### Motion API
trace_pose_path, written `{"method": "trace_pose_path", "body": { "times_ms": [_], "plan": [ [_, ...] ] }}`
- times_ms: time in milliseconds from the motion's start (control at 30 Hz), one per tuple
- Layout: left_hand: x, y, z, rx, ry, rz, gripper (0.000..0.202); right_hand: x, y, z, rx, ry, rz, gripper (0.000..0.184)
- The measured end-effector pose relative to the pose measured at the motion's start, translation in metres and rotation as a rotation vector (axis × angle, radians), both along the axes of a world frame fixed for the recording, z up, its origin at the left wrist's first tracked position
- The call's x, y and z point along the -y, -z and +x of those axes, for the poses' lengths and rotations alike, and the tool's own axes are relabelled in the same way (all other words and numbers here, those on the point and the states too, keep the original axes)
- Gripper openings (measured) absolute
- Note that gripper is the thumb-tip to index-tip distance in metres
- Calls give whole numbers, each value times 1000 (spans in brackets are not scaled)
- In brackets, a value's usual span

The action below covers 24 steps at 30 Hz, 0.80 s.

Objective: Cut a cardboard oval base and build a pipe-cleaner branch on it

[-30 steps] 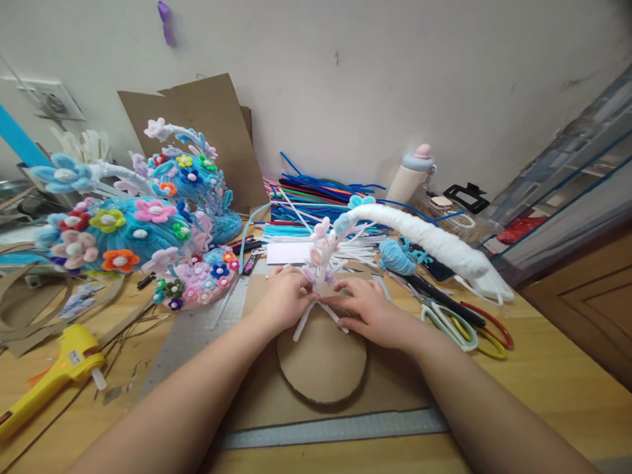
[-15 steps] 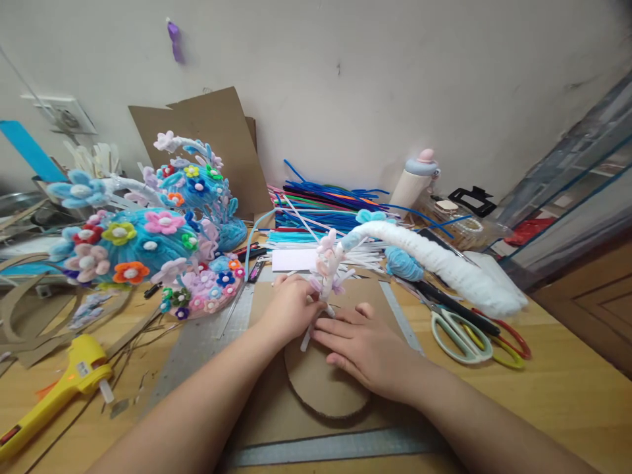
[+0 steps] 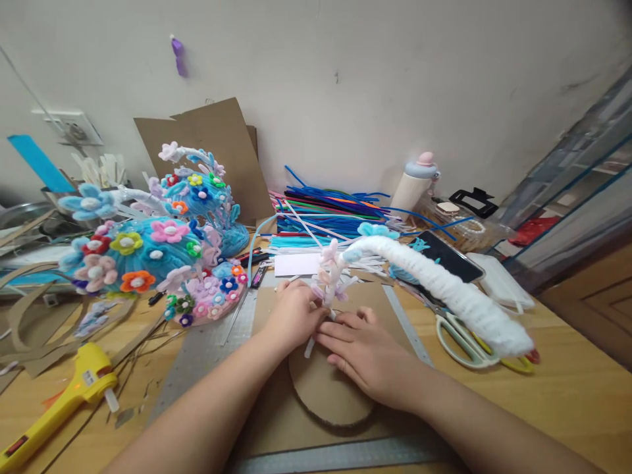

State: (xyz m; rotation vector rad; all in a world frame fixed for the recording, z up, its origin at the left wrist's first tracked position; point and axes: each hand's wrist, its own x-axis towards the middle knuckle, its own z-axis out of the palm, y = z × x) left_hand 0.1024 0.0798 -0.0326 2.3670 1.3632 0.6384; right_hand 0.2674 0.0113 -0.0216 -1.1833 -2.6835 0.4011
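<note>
A white fuzzy-wrapped stem (image 3: pixel 439 276) rises from a round cardboard disc (image 3: pixel 330 388), arches to the right and ends in a thick drooping tip. Pale pink flowers (image 3: pixel 330 253) sit low on it and a blue one (image 3: pixel 378 230) at the bend. My left hand (image 3: pixel 296 313) is closed around the stem's foot, fingertips partly hidden. My right hand (image 3: pixel 368 349) lies flat on the disc, fingers stretched against the foot of the stem. A short white end (image 3: pixel 309 347) pokes out between the hands. Under the disc lies a cardboard sheet (image 3: pixel 266 421).
On the left stand two flower-covered blue pieces (image 3: pixel 148 253) and a yellow glue gun (image 3: pixel 89 375). Bundled pipe cleaners (image 3: pixel 330 210) lie along the wall beside a bottle (image 3: pixel 415 187). Scissors (image 3: pixel 464 342) and a phone (image 3: pixel 447 257) are on the right, partly under the stem.
The stem's thick tip has swung lower and toward me, uncovering the phone and covering more of the scissors. The view has shifted slightly. Both hands keep their places on the disc.
</note>
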Motion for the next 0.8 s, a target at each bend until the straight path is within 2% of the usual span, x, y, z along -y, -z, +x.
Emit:
{"method": "trace_pose_path", "body": {
  "times_ms": [333, 567, 700, 733, 800],
  "plan": [
    [0, 3, -1, 37, -8, -24, 8, -3, 0, -5, 26, -1, 24, 31],
    [1, 3, -8, 105, -37, -140, 9, -1, 7, -3, 59, -15, 69, 33],
    [9, -9, -15, 211, -112, -211, 21, 0, 4, 3, -1, -53, 69, 34],
    [14, -14, -17, 283, -161, -233, 26, 0, 2, 4, -62, -63, 49, 33],
    [33, -28, -22, 548, -277, -294, 28, 1, 1, 8, -257, -44, -72, 28]
  ]
}}
